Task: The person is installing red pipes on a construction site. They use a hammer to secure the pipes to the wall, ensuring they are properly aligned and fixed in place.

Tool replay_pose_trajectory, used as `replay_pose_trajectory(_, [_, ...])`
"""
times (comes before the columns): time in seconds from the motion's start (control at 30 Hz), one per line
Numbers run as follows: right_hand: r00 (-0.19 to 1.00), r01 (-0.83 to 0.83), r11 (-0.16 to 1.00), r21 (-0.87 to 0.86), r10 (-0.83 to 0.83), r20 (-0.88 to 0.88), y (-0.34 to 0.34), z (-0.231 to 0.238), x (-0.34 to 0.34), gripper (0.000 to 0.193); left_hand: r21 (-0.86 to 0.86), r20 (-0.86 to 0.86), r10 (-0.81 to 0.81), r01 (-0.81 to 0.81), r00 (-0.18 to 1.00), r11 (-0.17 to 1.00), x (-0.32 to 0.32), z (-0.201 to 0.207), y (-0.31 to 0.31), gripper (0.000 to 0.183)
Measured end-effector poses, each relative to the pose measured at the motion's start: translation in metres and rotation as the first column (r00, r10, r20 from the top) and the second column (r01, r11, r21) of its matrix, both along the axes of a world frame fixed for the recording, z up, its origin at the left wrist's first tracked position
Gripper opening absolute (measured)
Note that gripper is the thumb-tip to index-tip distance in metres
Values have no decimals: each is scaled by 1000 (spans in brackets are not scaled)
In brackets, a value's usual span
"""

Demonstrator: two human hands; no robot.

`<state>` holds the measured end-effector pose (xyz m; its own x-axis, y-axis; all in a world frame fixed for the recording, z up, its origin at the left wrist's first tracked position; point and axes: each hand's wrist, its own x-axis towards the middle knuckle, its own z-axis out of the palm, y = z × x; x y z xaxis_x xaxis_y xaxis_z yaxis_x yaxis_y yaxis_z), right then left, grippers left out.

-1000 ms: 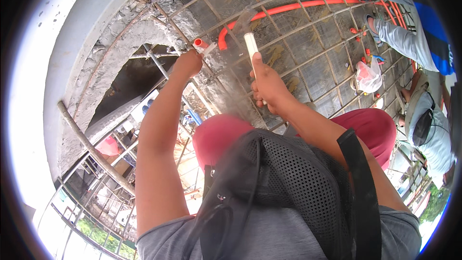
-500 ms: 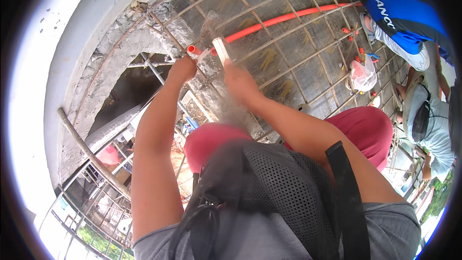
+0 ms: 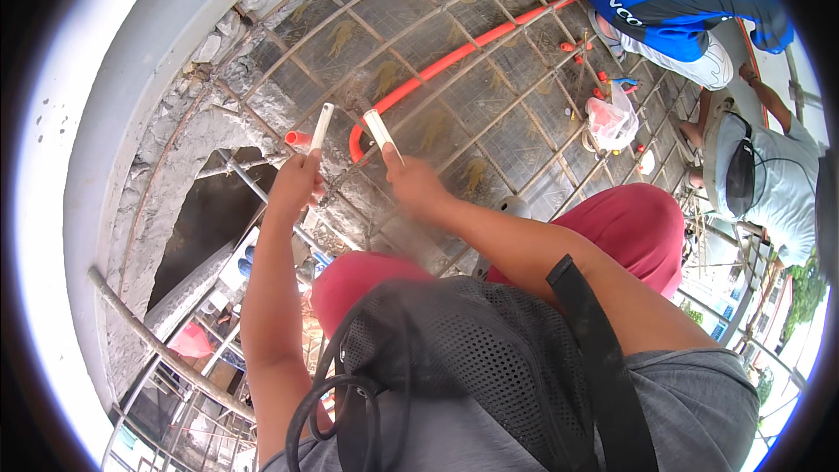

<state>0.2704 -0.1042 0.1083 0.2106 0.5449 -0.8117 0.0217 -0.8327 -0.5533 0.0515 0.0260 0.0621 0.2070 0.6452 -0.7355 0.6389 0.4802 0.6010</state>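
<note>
My left hand (image 3: 295,185) is closed around a slim white strip (image 3: 322,128) with a small hole near its top end. Beside it, my right hand (image 3: 421,190) grips a white stick-like piece (image 3: 378,130). Both pieces point up and away from me, apart at their tops; I cannot make out what tool or part they are. Just left of the strip, a short orange-red pipe end (image 3: 298,137) sticks up by the broken concrete. A long orange-red pipe (image 3: 454,58) runs over the rebar grid and curves down between the two white pieces.
A rebar grid (image 3: 516,153) covers the dark sheeting. At lower left gapes a hole (image 3: 205,218) in the broken concrete, near a rusty pole (image 3: 162,345). A plastic bag (image 3: 612,122) and orange fittings lie to the right, near a person in blue (image 3: 664,0) and another in light clothes (image 3: 778,175).
My left hand has moved away from the orange pipe end, and a white strip now shows upright in it. My right hand's white piece leans more leftward. The whole view has shifted.
</note>
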Motion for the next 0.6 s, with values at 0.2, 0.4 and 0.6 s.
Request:
replay_pose_trajectory(0.2, [992, 120, 992, -35, -121, -36, 5, -5, -2, 74, 65, 121, -66, 58, 990, 996, 21, -53, 8, 51])
replay_pose_trajectory(0.4, [980, 178, 984, -22, -179, -86, 4, -14, -2, 72, 8, 346, -22, 21, 938, 1000, 45, -82, 12, 53])
replay_pose_trajectory(0.6, [982, 177, 984, 11, -176, -73, 2, -14, 1, 72, -138, 341, -172, 230, 924, 963, 57, -107, 7, 57])
